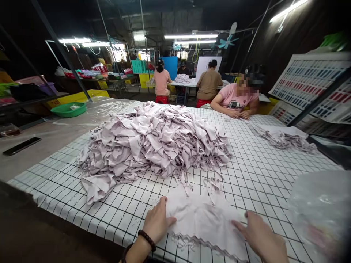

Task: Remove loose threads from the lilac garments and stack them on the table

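A pale lilac camisole top (pixel 204 219) lies spread on the grid-patterned tablecloth in front of me, thin straps pointing away and a wavy hem towards me. At its left edge is my left hand (pixel 157 221), open, with thumb and forefinger apart and the thumb touching the fabric. My right hand (pixel 261 233) rests at the right edge, open too, its thumb on the cloth and the forefinger stretched out. Beyond the top rises a large heap of matching lilac garments (pixel 161 140). Small fabric scraps (pixel 185 243) lie by the hem.
A clear plastic bag (pixel 320 212) sits at the right, with a flatter garment stack (pixel 285 137) behind it. Across the table a co-worker (pixel 237 98) leans over some fabric. A phone (pixel 22 146) and green basin (pixel 68 109) are on the left. Other people sit further back.
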Tool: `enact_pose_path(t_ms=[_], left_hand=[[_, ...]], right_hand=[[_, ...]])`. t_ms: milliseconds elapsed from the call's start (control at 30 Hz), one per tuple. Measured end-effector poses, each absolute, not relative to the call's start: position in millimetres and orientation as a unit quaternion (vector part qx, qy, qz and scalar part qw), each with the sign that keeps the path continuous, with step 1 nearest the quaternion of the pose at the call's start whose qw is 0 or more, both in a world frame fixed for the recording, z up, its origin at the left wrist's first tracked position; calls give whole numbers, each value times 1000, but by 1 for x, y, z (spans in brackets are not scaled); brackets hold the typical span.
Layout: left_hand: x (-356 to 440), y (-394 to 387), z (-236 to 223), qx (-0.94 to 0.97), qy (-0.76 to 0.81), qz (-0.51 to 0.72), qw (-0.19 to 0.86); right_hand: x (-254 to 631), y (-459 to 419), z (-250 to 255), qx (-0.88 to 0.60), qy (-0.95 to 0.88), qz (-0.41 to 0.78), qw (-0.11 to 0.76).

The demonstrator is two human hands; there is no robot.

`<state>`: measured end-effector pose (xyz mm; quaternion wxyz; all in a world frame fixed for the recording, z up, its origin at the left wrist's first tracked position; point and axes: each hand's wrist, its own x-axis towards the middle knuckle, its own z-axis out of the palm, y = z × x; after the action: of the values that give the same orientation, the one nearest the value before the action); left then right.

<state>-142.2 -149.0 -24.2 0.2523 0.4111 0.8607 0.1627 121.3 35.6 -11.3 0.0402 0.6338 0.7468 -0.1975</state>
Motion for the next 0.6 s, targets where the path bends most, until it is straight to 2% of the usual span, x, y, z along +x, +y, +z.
enact_pose_path(t_ms=[67, 167, 233, 333, 400, 467, 600], left_hand=[[-149, -147, -19, 425, 857, 204, 209], [-179, -128, -4, 438, 841, 296, 112], [-211, -106, 11, 428, 828, 361, 29], [-267, -67, 37, 399, 807, 422, -103], [-298, -43, 56, 421, 794, 413, -151], [-319, -23, 73, 492, 764, 387, -153], [-325, 6, 100, 633, 678, 368, -64]], right_hand=[[77, 45, 18, 576, 803, -140, -54], [-27, 56, 57, 376, 889, -204, -164], [-100, 61, 74, 325, 896, -188, -238], [-175, 67, 88, 309, 891, -242, -229], [-190, 73, 96, 295, 889, -279, -211], [-179, 83, 108, 253, 868, -357, -234], [-128, 113, 143, 148, 707, -618, -312]])
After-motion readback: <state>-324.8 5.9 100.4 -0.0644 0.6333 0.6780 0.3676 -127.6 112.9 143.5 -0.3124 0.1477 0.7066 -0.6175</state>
